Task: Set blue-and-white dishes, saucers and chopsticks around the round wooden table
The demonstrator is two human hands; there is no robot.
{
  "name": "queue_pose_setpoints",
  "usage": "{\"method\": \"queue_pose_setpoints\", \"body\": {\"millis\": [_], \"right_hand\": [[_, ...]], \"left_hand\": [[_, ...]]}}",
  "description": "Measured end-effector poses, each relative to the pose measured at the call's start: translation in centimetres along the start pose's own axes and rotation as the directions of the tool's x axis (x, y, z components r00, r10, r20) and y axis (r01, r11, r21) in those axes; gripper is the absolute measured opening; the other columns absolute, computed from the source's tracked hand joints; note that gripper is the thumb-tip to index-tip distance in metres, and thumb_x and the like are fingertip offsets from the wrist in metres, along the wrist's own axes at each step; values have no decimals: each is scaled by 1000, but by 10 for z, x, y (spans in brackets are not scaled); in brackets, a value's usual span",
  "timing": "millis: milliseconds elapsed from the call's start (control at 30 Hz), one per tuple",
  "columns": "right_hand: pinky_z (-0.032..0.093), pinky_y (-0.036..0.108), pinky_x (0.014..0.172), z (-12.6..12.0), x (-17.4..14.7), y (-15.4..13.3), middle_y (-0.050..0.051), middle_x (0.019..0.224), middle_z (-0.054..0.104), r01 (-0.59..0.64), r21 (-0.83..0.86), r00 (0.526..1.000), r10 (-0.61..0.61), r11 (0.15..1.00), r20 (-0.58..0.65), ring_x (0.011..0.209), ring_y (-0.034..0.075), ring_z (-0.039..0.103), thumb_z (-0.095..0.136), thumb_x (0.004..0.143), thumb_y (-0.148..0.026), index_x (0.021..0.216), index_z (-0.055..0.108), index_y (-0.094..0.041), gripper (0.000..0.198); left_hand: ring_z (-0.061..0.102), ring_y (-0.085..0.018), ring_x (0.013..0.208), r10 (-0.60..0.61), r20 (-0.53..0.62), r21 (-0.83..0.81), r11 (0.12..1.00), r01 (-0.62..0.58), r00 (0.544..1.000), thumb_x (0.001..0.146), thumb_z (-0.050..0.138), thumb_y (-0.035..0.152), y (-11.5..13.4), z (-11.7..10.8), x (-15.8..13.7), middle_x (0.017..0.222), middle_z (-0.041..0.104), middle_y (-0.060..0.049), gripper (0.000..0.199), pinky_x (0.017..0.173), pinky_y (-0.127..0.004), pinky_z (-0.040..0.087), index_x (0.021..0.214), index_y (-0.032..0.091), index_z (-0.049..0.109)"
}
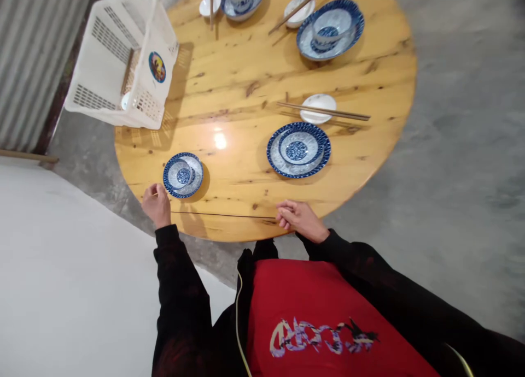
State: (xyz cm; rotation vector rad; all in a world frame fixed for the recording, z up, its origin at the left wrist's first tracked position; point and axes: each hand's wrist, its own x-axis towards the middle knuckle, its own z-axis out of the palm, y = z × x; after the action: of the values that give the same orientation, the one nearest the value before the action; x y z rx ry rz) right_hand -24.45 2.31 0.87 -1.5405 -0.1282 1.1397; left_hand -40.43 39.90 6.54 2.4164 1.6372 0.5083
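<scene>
My left hand [157, 205] is at the near left rim of the round wooden table, its fingers curled together. Whatever may be inside them is hidden. Just beyond its fingertips sits a blue-rimmed plate [197, 183] with a small patterned bowl [181, 174] on it. Over the front edge of the table, my right hand [301, 218] has loosely closed fingers, and nothing shows in them. Farther up from that hand is a second blue-rimmed plate [324, 161] carrying a bowl [298, 147]. Behind it, a pair of chopsticks [348, 115] rests across a small white dish [318, 102].
A white plastic basket [143, 101] stands at the table's left edge with a few items inside. Two more plates with bowls, a right one [356, 24] and a left one [256, 5], lie at the far side with white dishes and chopsticks. A white surface [61, 267] is at lower left.
</scene>
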Motion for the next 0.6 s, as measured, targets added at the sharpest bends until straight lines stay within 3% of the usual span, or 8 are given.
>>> {"method": "queue_pose_setpoints", "body": {"millis": [100,167,267,367,467,600], "right_hand": [[51,22,45,-32,-23,6,2,68,67,-40,28,999,39,999,31,51,13,62,63,75,-39,90,62,-17,27],[50,23,45,-62,-38,9,2,67,66,-53,30,998,51,998,39,50,12,61,63,73,-46,85,62,-17,31],[48,24,44,-117,-60,13,2,63,65,-65,18,998,65,998,5,47,12,59,62,69,-55,78,62,-18,38],[46,24,44,-180,-82,14,0,59,63,-82,27,994,84,996,-68,45,13,57,63,66,-58,76,63,-19,41],[44,25,44,-239,-103,12,0,57,62,-55,62,983,65,997,-171,45,13,55,66,66,-59,78,65,-18,43],[41,26,43,-294,-120,7,-1,55,59,15,153,939,39,988,-342,44,13,51,69,65,-62,85,67,-16,51]], "left_hand": [[73,-19,83,-6,-89,-112,994,-4,996,94,46,33,31,-18,-52,97,75,-8,31,82,-32,55,105,16,70],[74,-19,80,20,-86,-186,982,-36,996,94,49,34,64,-24,-96,95,76,-7,31,81,-31,56,107,16,70],[74,-19,78,67,-12,-311,948,-67,998,93,52,35,130,-18,-165,94,76,-6,29,79,-31,57,106,17,70],[73,-19,76,213,128,-430,892,-140,969,95,51,34,210,7,-229,93,76,-7,25,77,-32,56,103,20,71],[72,-18,76,421,279,-541,811,-221,863,96,50,29,295,39,-284,91,76,-7,23,77,-31,55,99,19,71],[70,-16,80,673,390,-652,684,-328,628,97,49,25,391,74,-344,89,75,-5,26,78,-27,53,98,19,74]]}}
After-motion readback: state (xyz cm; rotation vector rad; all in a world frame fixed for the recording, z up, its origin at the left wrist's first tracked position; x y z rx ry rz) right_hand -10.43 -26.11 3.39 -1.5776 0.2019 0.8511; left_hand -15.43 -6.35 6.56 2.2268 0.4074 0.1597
